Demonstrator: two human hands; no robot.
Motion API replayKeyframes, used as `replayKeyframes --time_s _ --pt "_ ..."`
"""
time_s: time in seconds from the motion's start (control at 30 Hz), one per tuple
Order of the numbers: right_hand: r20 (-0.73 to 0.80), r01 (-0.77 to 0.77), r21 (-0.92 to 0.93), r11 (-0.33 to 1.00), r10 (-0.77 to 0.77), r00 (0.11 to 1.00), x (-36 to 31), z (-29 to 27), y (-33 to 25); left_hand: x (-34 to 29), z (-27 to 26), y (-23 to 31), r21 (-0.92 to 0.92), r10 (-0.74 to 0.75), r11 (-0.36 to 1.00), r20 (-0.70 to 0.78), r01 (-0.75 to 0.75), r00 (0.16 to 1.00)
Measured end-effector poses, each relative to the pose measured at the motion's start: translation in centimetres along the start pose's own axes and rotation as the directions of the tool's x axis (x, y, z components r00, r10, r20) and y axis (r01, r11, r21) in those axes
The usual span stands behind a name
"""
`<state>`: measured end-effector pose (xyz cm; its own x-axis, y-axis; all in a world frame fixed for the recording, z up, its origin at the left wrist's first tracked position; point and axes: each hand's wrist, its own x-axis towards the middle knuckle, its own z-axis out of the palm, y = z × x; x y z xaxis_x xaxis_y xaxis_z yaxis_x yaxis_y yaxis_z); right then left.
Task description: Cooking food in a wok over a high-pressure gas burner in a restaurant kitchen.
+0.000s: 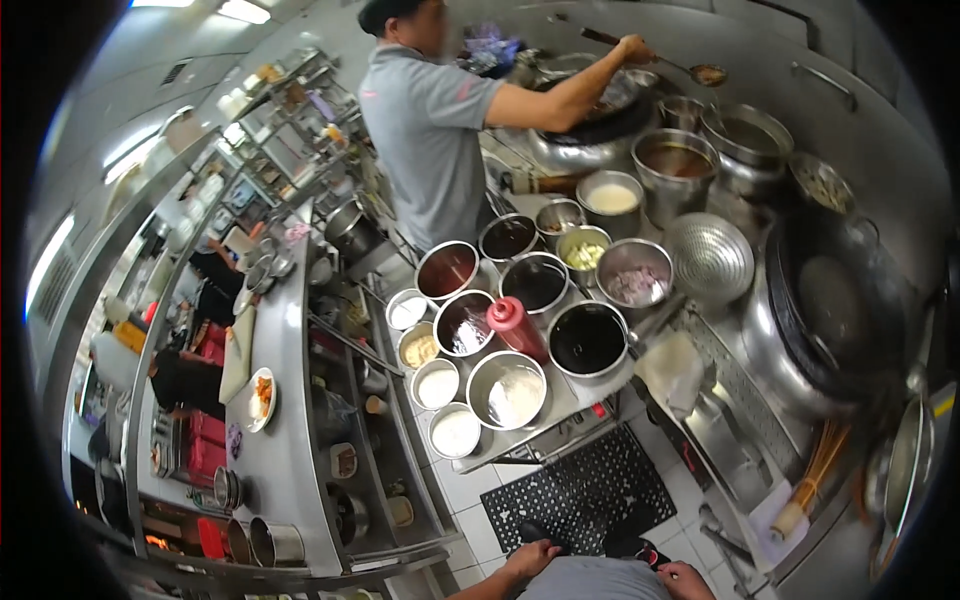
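Note:
My left hand (535, 558) is at the lower edge, beside the grey shirt at my waist. Its fingers are curled in, and whatever they may hold is hidden. On the other side of the shirt is my right hand (685, 581), also with bent fingers and its inner side out of sight. Below them are my dark shoes (640, 552) on a black perforated floor mat (580, 490). Ahead stands a metal cart (520, 437) crowded with round pots of sauces and powders. A red squeeze bottle (517, 328) stands among these pots. Neither hand touches the cart.
A co-worker (430, 140) in grey holds a ladle (708, 75) over the far wok (590, 120). At right are a large black wok (835, 300), a perforated strainer (708, 258) and a bamboo brush (810, 480). A steel counter (290, 400) with a plate of food (262, 398) runs along the left.

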<state>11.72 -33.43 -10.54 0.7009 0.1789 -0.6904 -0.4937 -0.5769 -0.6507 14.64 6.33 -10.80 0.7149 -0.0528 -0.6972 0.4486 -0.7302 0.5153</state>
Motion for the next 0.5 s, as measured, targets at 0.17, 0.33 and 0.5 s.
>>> replayKeyframes --time_s 0.17,0.33,0.5 --pt "-0.220 0.147 -0.196 0.970 -0.189 0.957 3.8 -3.6 1.7 0.7 -1.4 3.7 0.152 0.003 0.988 -0.061 0.007 0.998" --pt "0.034 0.087 0.211 0.974 -0.096 0.995 4.2 -7.5 -10.9 -1.3 -7.6 12.5 -0.074 0.215 0.969 -0.203 -0.234 0.955" --pt "-0.093 0.402 0.117 0.908 -0.393 0.915 4.3 -10.8 -19.8 -11.8 -24.0 29.3 0.365 0.571 0.820 -0.585 -0.441 0.576"
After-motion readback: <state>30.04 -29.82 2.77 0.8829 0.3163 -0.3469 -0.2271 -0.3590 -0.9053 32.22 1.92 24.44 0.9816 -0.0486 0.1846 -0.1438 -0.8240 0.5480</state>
